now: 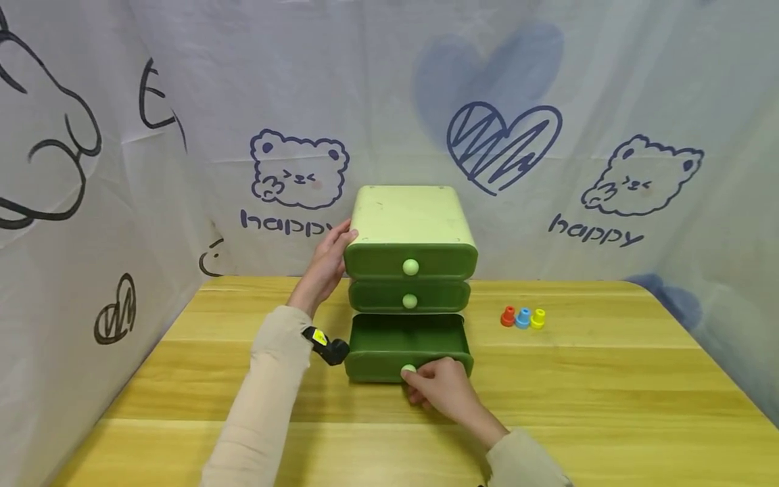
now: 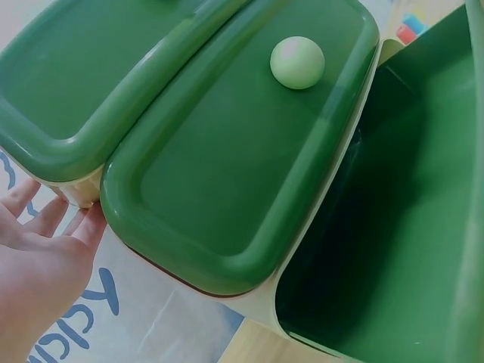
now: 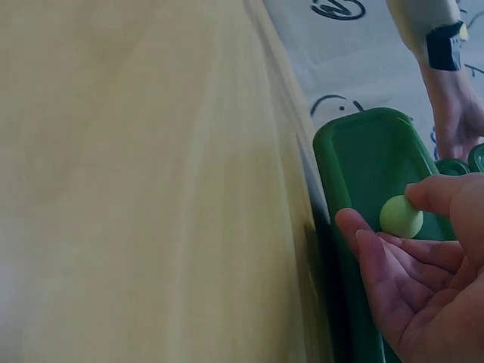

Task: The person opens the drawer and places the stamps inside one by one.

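Observation:
A small pale-green cabinet point(image 1: 414, 213) with three dark-green drawers stands on the table. Its bottom drawer point(image 1: 377, 367) is pulled out, showing its green inside. My right hand point(image 1: 444, 385) pinches that drawer's round pale-green knob point(image 3: 401, 217) between thumb and fingers. Against the cabinet's left side, near the top, rests my left hand point(image 1: 325, 267), its fingers extended along the wall. The top drawer point(image 1: 377, 262) and the middle drawer point(image 2: 227, 159) are closed, each with a round knob.
To the right of the cabinet, a red peg point(image 1: 508, 316), a blue peg point(image 1: 523, 318) and a yellow peg point(image 1: 538, 318) stand in a row on the wooden table point(image 1: 608, 385). A white cloth point(image 1: 389, 88) with drawings hangs behind and at the sides.

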A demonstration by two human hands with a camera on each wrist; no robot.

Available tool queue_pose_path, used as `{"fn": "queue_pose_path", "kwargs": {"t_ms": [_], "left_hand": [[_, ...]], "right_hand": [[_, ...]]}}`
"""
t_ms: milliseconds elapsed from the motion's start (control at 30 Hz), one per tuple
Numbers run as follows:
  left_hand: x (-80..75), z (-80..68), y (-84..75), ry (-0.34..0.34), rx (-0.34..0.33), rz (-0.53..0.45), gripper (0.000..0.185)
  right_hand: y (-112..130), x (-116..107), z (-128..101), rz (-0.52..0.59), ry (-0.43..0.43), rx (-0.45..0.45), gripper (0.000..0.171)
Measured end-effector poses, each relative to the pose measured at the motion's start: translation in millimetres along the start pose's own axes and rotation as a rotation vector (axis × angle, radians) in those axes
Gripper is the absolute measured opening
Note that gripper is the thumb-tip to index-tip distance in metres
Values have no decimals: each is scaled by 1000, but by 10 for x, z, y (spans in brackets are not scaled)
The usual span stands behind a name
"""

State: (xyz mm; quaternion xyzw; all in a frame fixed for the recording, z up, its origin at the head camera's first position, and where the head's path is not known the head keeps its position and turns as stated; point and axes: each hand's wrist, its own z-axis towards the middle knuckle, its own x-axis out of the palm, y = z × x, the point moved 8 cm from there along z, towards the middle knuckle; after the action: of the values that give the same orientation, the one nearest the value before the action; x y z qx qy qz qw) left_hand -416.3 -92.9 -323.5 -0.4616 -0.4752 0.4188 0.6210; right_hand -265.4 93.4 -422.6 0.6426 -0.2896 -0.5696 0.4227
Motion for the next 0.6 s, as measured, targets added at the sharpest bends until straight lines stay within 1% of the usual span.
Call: {"fn": "queue_pose_path", "kwargs": {"t_ms": [167,400,600], "left_hand": [[-4,2,0,0,4,-6,66],[0,-8,-7,12,6,-2,67],[13,-12,-8,13,5,-9,67]], "right_hand": [[19,-8,-89,-11,-7,-2,34],[2,61,-180,-2,50,2,32],[8,85,-204,-7,62,-2,30]]}}
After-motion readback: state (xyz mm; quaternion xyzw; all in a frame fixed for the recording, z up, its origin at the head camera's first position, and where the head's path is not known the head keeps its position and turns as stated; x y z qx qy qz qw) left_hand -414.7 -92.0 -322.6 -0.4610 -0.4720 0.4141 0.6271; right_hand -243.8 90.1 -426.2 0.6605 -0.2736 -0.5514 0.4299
